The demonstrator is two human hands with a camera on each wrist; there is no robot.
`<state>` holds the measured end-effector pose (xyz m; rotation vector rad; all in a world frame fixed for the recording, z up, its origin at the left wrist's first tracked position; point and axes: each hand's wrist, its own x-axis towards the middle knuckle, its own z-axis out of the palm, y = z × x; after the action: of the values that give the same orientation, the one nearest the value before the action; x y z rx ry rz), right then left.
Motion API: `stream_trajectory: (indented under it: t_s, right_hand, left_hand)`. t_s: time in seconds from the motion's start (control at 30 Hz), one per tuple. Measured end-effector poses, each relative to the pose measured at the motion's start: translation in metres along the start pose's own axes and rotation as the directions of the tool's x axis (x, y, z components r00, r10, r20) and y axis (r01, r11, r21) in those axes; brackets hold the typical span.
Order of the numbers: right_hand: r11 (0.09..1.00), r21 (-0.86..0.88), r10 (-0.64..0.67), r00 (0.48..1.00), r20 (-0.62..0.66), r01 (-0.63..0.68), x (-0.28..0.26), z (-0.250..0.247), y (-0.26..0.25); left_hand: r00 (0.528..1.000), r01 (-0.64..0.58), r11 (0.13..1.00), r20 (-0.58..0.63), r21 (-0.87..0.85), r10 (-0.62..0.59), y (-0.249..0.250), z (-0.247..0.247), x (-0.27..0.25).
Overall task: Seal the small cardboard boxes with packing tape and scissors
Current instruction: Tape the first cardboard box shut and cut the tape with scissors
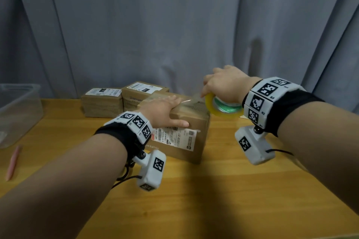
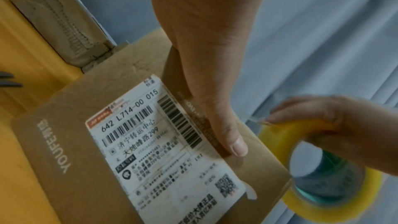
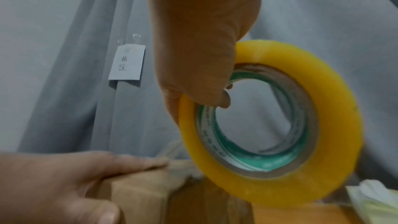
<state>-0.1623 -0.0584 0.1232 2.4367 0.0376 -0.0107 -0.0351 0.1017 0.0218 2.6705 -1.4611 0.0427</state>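
A brown cardboard box [image 1: 186, 137] with a white shipping label [image 2: 163, 144] stands in the middle of the wooden table [image 1: 223, 190]. My left hand [image 1: 165, 110] lies flat on its top, fingers straight, thumb [image 2: 228, 135] down the near side. My right hand [image 1: 225, 85] grips a yellowish roll of packing tape [image 1: 223, 107] just right of the box's top edge, fingers through its core. A clear strip of tape [image 1: 192, 99] runs from the roll across the box top under my left fingers. In the right wrist view the tape roll [image 3: 286, 144] hangs above the box [image 3: 150, 193]. No scissors are visible.
Two flat stacks of small cardboard boxes [image 1: 103, 103] [image 1: 141, 91] sit behind the box against a grey curtain [image 1: 174, 25]. A clear plastic bin [image 1: 17, 110] stands at the left edge. A pink pen-like object [image 1: 12, 162] lies near it.
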Motion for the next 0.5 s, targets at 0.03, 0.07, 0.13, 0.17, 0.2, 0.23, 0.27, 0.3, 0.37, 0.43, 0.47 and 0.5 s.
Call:
stream_trajectory:
  t_s: [0.03,0.07,0.13,0.17,0.2,0.23,0.27,0.3,0.37,0.43,0.47,0.5]
  right_hand:
    - [1.000,-0.006,0.004,1.000,0.028,-0.004,-0.004,0.007,-0.002]
    - [1.000,-0.001,0.010,0.998,0.054,-0.010,-0.008,0.015,-0.004]
    - [0.999,0.022,0.036,0.995,0.088,-0.038,-0.013,0.029,-0.008]
    - [0.998,0.026,0.049,0.994,0.095,-0.052,-0.013,0.034,-0.008]
    - [0.998,0.031,0.056,0.994,0.093,-0.059,-0.013,0.036,-0.009]
    - [0.998,0.036,0.057,0.994,0.094,-0.060,-0.011,0.037,-0.009]
    - [0.997,0.052,0.053,0.993,0.105,-0.059,-0.010,0.038,-0.010]
    - [0.995,0.084,0.047,0.991,0.127,-0.058,-0.009,0.040,-0.011]
    - [0.977,0.188,0.063,0.981,0.182,-0.098,-0.010,0.048,-0.013]
    - [0.955,0.270,0.076,0.980,0.186,-0.125,-0.011,0.056,-0.015]
    - [0.951,0.281,0.077,0.981,0.179,-0.126,-0.011,0.058,-0.015]
    - [0.950,0.285,0.076,0.982,0.173,-0.124,-0.011,0.060,-0.015]
  left_hand:
    - [1.000,0.003,1.000,0.007,0.010,-0.004,0.000,0.000,-0.001]
    - [1.000,0.005,1.000,0.015,0.017,-0.005,0.000,0.000,-0.001]
    - [1.000,0.006,0.999,0.028,0.035,-0.007,0.001,0.000,0.001]
    - [0.999,0.011,0.999,0.035,0.040,-0.013,0.001,0.000,0.001]
    - [0.999,0.018,0.999,0.044,0.044,-0.020,0.001,-0.001,0.002]
    - [0.998,0.021,0.999,0.054,0.049,-0.023,0.001,-0.001,0.003]
    - [0.998,0.016,0.998,0.063,0.059,-0.020,0.002,-0.002,0.003]
    - [0.997,0.010,0.997,0.074,0.075,-0.016,0.004,-0.004,0.002]
    - [0.996,0.002,0.995,0.085,0.098,-0.010,0.012,-0.009,0.003]
    - [0.996,0.005,0.995,0.088,0.096,-0.014,0.023,-0.012,0.008]
    - [0.995,0.005,0.996,0.096,0.089,-0.013,0.030,-0.013,0.011]
    - [0.995,-0.007,0.997,0.104,0.073,-0.001,0.038,-0.012,0.013]
